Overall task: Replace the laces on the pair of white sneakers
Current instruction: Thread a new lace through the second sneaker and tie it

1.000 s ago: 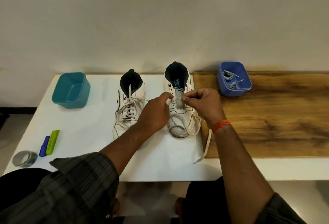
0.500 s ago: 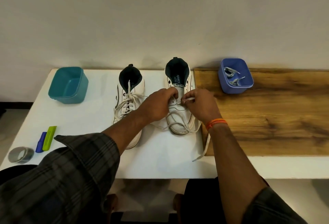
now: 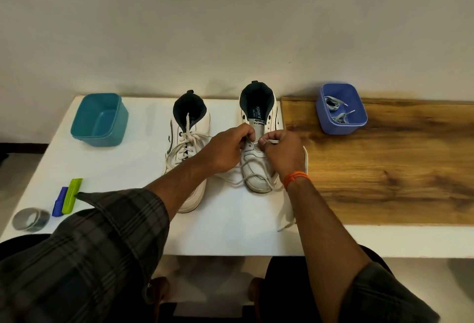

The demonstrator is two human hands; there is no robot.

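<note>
Two white high-top sneakers stand on the white table [image 3: 128,168], toes toward me. The left sneaker [image 3: 188,127] is laced, its lace ends lying loose. The right sneaker [image 3: 256,171] has a white lace [image 3: 241,181] threaded only through its lower eyelets, with slack looping round the toe and one end trailing toward the table's front edge. My left hand [image 3: 228,150] grips the right sneaker's left eyelet flap. My right hand [image 3: 282,150] pinches the white lace tip at the eyelets beside it.
A teal tub [image 3: 100,120] sits at the back left. A blue tub [image 3: 341,108] holding grey laces stands on the wooden board [image 3: 384,168] at the right. A green and blue tool [image 3: 68,197] and a grey tape roll [image 3: 30,219] lie at the front left.
Both hands have stayed at the right sneaker's eyelets; the right hand's pinched lace tip now sticks out to the right. The camera view has shifted slightly.
</note>
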